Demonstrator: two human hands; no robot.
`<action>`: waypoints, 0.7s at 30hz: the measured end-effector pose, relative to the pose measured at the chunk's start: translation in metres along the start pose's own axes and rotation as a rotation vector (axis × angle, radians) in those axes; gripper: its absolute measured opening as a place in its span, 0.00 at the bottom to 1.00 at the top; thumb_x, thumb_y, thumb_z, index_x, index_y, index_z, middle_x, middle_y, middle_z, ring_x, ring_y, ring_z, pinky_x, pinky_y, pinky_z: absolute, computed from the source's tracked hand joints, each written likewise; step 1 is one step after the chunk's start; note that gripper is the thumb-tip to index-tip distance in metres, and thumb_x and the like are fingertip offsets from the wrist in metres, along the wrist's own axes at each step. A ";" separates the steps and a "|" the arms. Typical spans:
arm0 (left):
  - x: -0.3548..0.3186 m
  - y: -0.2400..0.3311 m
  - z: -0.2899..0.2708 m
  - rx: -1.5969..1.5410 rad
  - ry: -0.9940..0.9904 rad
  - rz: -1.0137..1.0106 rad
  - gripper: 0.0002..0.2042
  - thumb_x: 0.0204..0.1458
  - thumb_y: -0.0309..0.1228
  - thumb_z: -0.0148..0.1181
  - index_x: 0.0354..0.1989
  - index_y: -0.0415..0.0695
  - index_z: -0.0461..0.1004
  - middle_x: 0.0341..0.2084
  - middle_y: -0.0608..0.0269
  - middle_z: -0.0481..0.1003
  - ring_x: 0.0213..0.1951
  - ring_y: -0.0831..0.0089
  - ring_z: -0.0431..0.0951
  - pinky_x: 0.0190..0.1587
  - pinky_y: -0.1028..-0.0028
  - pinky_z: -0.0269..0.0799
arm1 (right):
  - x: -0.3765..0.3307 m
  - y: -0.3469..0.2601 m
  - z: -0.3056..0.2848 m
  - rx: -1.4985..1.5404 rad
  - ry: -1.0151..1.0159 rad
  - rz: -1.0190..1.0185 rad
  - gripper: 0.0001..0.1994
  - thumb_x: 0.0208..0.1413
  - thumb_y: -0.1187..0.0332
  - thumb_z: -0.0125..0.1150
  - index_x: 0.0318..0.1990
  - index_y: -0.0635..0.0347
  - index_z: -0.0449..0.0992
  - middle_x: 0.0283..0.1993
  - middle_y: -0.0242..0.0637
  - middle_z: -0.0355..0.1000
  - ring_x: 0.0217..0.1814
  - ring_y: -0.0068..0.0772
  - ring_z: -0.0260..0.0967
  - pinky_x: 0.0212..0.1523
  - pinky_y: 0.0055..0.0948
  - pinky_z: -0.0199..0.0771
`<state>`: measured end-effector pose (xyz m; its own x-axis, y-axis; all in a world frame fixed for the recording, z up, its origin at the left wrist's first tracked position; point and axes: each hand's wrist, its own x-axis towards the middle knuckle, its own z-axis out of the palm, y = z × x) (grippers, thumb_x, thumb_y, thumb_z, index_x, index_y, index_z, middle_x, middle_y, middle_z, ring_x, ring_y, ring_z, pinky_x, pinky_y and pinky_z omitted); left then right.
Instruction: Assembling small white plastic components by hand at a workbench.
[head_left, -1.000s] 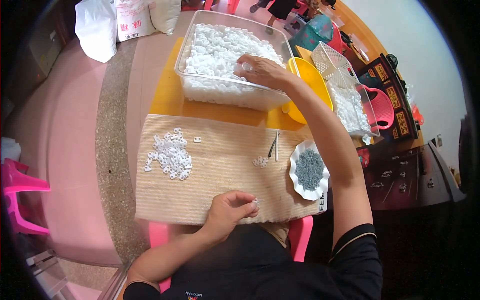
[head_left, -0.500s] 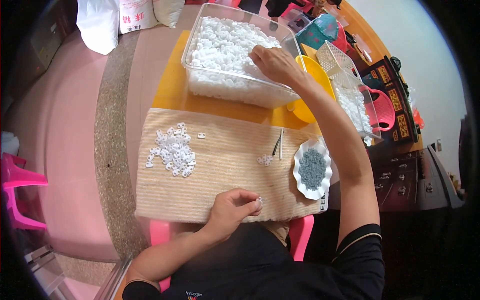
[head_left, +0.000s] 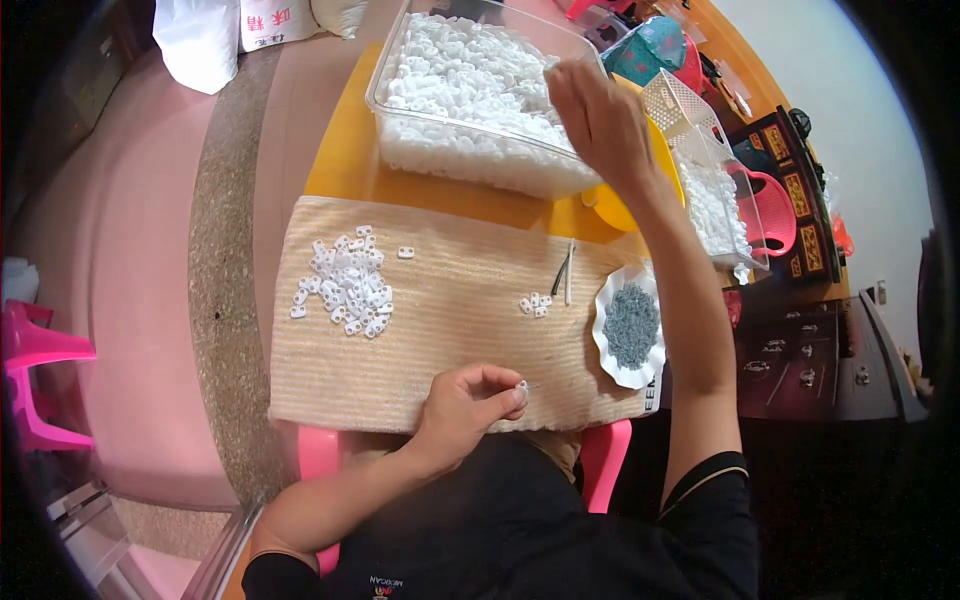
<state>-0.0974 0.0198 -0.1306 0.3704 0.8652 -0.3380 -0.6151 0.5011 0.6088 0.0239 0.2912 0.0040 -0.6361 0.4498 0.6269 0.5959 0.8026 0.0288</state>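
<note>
Near the front edge of the ribbed beige cloth (head_left: 450, 330), my left hand (head_left: 468, 402) pinches a small white plastic piece (head_left: 522, 386) between thumb and fingertips. A thin bit sticks out to the right of it. My right hand (head_left: 605, 125) is raised at the right wall of a clear bin (head_left: 480, 140) full of white plastic pieces, partly over a yellow basin (head_left: 612, 210). Its fingers are bunched together, and what they hold, if anything, is hidden. A pile of two-holed white pieces (head_left: 352, 285) lies on the left of the cloth.
Right of centre lie a few white pieces (head_left: 536, 304) beside a thin white stick (head_left: 570, 275) and a dark tool (head_left: 559, 274). A scalloped white dish (head_left: 605, 345) holds small grey bits. Farther right stands another clear bin (head_left: 722, 255); pink stools (head_left: 45, 345) are at left.
My right hand has moved from above the white pieces in the bin to the right, toward its right wall. My left hand keeps its pinch. The view has shifted slightly.
</note>
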 end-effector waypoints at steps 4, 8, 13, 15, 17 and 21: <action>0.000 -0.005 -0.001 0.014 0.005 0.000 0.06 0.52 0.22 0.61 0.37 0.35 0.75 0.29 0.60 0.77 0.32 0.76 0.77 0.38 0.76 0.76 | -0.057 -0.055 0.018 0.082 -0.137 -0.121 0.05 0.51 0.72 0.58 0.37 0.57 0.73 0.28 0.38 0.72 0.28 0.41 0.72 0.26 0.34 0.73; -0.001 -0.007 0.001 0.038 -0.009 0.008 0.06 0.52 0.22 0.61 0.37 0.35 0.74 0.29 0.60 0.76 0.32 0.76 0.77 0.38 0.76 0.76 | -0.097 -0.089 0.048 0.127 -0.416 -0.070 0.07 0.55 0.67 0.54 0.29 0.58 0.68 0.25 0.38 0.70 0.26 0.41 0.72 0.23 0.37 0.71; -0.001 -0.011 0.001 0.053 0.014 0.021 0.06 0.52 0.23 0.61 0.37 0.36 0.74 0.29 0.60 0.77 0.31 0.76 0.77 0.38 0.76 0.76 | -0.116 -0.093 0.059 0.052 -0.589 -0.136 0.10 0.58 0.64 0.50 0.29 0.61 0.68 0.26 0.41 0.71 0.27 0.42 0.73 0.21 0.37 0.73; 0.000 -0.012 -0.001 0.060 0.022 0.018 0.06 0.52 0.23 0.61 0.37 0.36 0.74 0.29 0.60 0.77 0.31 0.76 0.77 0.38 0.76 0.76 | -0.116 -0.097 0.059 0.058 -0.635 -0.055 0.10 0.57 0.63 0.50 0.30 0.60 0.69 0.29 0.41 0.72 0.30 0.43 0.74 0.26 0.38 0.74; 0.000 -0.014 -0.001 0.064 0.025 0.007 0.06 0.52 0.23 0.61 0.37 0.36 0.74 0.29 0.60 0.77 0.31 0.76 0.77 0.38 0.76 0.76 | -0.117 -0.094 0.056 0.117 -0.621 -0.032 0.10 0.57 0.61 0.53 0.34 0.60 0.71 0.31 0.40 0.72 0.32 0.45 0.73 0.29 0.40 0.74; 0.000 -0.012 -0.001 0.049 0.014 0.013 0.07 0.52 0.23 0.62 0.37 0.36 0.74 0.29 0.60 0.77 0.31 0.76 0.77 0.38 0.76 0.76 | -0.121 -0.093 0.046 0.252 -0.453 0.025 0.08 0.52 0.63 0.57 0.35 0.55 0.73 0.35 0.39 0.72 0.38 0.45 0.72 0.38 0.40 0.72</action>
<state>-0.0908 0.0138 -0.1386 0.3526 0.8719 -0.3398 -0.5850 0.4888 0.6472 0.0232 0.1806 -0.1104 -0.8046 0.5501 0.2239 0.5126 0.8336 -0.2058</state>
